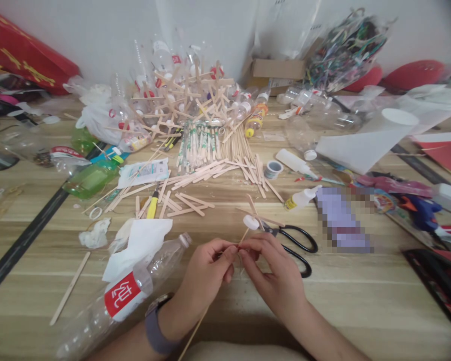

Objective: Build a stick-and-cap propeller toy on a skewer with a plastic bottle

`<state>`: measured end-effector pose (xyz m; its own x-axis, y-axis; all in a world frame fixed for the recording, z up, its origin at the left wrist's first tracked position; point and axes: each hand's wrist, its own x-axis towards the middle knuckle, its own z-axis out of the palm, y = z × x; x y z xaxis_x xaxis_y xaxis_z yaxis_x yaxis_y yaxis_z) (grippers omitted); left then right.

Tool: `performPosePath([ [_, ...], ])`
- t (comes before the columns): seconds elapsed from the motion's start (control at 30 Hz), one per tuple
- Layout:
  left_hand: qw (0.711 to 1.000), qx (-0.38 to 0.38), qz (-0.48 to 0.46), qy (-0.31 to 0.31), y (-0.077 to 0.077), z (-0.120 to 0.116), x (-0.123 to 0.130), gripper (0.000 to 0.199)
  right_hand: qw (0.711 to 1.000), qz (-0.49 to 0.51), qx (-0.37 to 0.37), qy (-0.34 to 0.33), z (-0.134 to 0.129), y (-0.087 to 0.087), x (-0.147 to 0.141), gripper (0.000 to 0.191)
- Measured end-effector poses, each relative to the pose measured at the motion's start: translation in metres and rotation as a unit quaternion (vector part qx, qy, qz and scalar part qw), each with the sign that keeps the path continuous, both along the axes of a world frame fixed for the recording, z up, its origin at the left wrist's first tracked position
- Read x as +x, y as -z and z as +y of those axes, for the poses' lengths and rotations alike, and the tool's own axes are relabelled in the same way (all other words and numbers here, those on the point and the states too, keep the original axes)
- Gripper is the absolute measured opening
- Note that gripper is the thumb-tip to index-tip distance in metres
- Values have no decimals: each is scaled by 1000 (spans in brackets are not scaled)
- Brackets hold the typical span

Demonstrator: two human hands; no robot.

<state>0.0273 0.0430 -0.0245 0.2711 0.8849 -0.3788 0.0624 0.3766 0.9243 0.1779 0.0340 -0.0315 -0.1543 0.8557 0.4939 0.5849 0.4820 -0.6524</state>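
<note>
My left hand [212, 265], with a watch at the wrist, and my right hand [272, 265] meet fingertip to fingertip. Both pinch a thin wooden stick [194, 335] that runs from below my left hand up toward a white bottle cap [251, 222]. What exactly lies between the fingertips is too small to tell. Flat craft sticks [267, 217] cross just behind the cap. Black-handled scissors [299, 240] lie to the right, partly hidden behind my right hand. A clear plastic bottle with a red label [122, 296] rests on its side left of my left hand.
Loose craft sticks [188, 204], a yellow knife [152, 204] and a glue bottle [300, 198] lie beyond the hands. Farther back are bundled skewers [236, 144], plastic bottles and a cardboard box [278, 70]. A green bottle [92, 178] is at left, a blue glue gun [423, 210] at right.
</note>
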Motion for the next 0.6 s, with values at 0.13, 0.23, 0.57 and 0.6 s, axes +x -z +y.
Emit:
performPosePath([
  [0.13, 1000, 7, 4, -4, 1, -1, 1, 35, 1000, 5, 3, -29, -2, 0, 1, 17],
  [0.23, 1000, 14, 1, -9, 3, -3, 1, 26, 996, -9, -8, -85, -3, -2, 0, 28],
  [0.57, 998, 30, 50, 10, 0, -1, 0, 31, 987, 47, -93, -123, 5, -11, 6, 18],
  [0.6, 998, 34, 53, 12, 0, -1, 0, 34, 986, 51, -107, -116, 5, -13, 7, 17],
])
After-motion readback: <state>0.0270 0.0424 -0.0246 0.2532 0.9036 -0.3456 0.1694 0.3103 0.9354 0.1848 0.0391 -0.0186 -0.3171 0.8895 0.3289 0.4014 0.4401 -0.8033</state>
